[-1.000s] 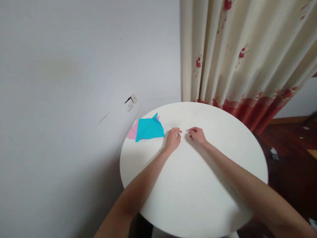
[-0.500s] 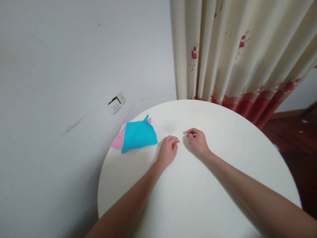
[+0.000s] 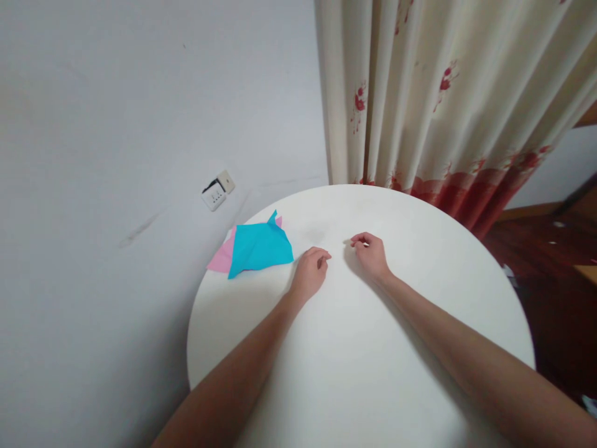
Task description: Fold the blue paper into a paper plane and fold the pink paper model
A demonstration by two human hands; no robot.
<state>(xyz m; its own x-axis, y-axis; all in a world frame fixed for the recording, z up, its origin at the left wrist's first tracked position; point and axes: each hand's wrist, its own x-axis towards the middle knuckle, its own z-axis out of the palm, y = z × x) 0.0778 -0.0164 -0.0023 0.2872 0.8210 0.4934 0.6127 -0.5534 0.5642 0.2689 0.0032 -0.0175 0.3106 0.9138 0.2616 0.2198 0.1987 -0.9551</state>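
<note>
Both my hands rest on a round white table [image 3: 420, 348], near its far middle. My left hand [image 3: 310, 274] lies with its fingers loosely curled and nothing in it, just right of a blue paper sheet [image 3: 259, 247]. That sheet lies over a pink paper sheet [image 3: 221, 259] at the table's left edge. My right hand [image 3: 370, 255] sits a short way to the right, fingers curled in with the tips touching the tabletop, and nothing is visible in it. A gap of bare table separates the two hands.
A grey wall with a socket [image 3: 216, 190] stands to the left, close behind the table. A cream curtain with red flowers [image 3: 438, 106] hangs behind the table. Dark wooden floor [image 3: 555, 274] shows to the right.
The view has shifted closer and leftward, so the table looks larger. My left hand has drawn slightly back toward me. The papers lie where they were.
</note>
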